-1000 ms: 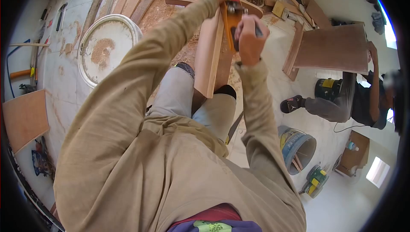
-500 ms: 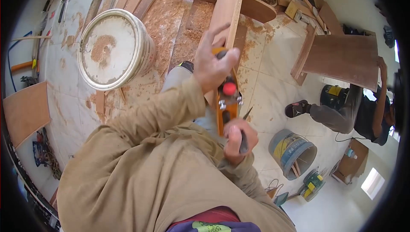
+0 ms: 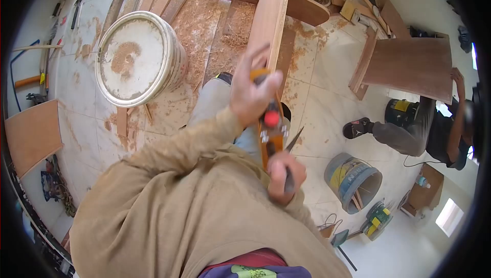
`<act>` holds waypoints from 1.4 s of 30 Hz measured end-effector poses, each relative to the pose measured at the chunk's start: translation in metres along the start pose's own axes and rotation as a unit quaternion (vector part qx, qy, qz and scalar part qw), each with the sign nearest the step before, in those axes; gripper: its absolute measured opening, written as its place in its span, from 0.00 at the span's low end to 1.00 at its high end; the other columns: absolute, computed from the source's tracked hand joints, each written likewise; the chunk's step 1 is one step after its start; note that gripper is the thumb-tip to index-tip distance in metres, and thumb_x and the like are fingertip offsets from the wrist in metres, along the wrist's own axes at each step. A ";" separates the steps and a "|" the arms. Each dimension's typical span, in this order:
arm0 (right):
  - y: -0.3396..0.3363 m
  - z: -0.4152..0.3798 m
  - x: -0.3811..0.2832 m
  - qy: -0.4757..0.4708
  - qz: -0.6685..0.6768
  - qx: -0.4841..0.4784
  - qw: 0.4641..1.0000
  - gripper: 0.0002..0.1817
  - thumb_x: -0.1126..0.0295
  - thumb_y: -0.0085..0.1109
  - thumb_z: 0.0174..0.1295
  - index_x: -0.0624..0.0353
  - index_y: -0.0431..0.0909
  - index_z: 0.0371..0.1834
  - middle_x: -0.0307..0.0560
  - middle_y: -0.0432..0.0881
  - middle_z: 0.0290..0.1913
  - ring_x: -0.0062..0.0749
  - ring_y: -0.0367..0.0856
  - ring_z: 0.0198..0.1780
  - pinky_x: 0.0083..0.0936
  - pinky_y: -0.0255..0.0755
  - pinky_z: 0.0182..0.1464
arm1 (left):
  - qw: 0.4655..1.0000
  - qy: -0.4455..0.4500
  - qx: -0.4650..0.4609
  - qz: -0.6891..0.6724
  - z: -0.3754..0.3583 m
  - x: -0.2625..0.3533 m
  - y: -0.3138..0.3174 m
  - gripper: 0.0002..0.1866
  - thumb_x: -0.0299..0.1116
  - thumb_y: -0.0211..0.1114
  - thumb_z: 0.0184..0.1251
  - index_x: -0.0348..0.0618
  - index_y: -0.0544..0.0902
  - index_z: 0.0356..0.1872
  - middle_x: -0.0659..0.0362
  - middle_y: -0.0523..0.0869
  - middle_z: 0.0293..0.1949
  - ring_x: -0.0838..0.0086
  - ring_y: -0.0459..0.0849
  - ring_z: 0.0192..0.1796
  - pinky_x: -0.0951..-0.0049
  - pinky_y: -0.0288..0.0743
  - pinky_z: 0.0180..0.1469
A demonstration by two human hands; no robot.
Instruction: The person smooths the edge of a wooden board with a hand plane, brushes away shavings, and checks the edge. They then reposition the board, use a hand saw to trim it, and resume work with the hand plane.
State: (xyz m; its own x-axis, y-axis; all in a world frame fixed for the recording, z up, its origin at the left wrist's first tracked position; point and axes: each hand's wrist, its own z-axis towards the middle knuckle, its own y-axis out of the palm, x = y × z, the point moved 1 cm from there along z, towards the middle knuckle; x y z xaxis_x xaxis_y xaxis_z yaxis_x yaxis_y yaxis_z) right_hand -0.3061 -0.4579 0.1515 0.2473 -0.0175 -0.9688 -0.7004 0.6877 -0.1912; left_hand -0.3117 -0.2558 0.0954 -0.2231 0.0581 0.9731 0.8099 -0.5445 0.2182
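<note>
An orange hand plane (image 3: 274, 142) with a red round knob lies in front of my body, lined up with the near end of a long wooden board (image 3: 271, 14). My left hand (image 3: 251, 91) is at the plane's front, thumb and fingers around its dark front knob, with one finger stretched forward. Behind it, my right hand (image 3: 285, 174) is closed around the dark rear handle. A thin dark pointed piece (image 3: 295, 139) shows just beyond the right hand. Whether the plane's sole touches the board is hidden.
A white lidded bucket (image 3: 134, 60) with sawdust on top stands at left. Shavings (image 3: 194, 17) cover the floor. At right, a seated person (image 3: 445, 129) holds a wooden panel (image 3: 409, 65). A grey-blue bucket (image 3: 353, 181) with wood sticks lies nearby.
Both hands and the plane have shifted slightly toward my body, drawn back along the board's line. The dark pointed piece now shows more.
</note>
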 end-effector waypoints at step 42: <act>-0.008 -0.015 -0.008 0.031 0.030 -0.014 0.999 0.06 0.78 0.55 0.60 0.65 0.75 0.25 0.50 0.77 0.22 0.37 0.78 0.21 0.29 0.71 0.27 | 0.992 0.006 -0.047 0.120 -0.032 0.011 -0.006 0.36 0.27 0.65 0.71 0.30 0.61 0.76 0.45 0.70 0.72 0.60 0.70 0.77 0.55 0.60 0.82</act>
State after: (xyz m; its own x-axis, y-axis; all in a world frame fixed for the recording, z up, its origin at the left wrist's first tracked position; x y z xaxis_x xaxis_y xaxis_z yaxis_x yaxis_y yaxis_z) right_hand -0.3128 -0.4740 0.1580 0.1632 -0.0213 -0.9864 -0.7314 0.6684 -0.1354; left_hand -0.3360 -0.2783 0.1020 -0.0367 -0.0923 0.9951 0.7861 -0.6175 -0.0283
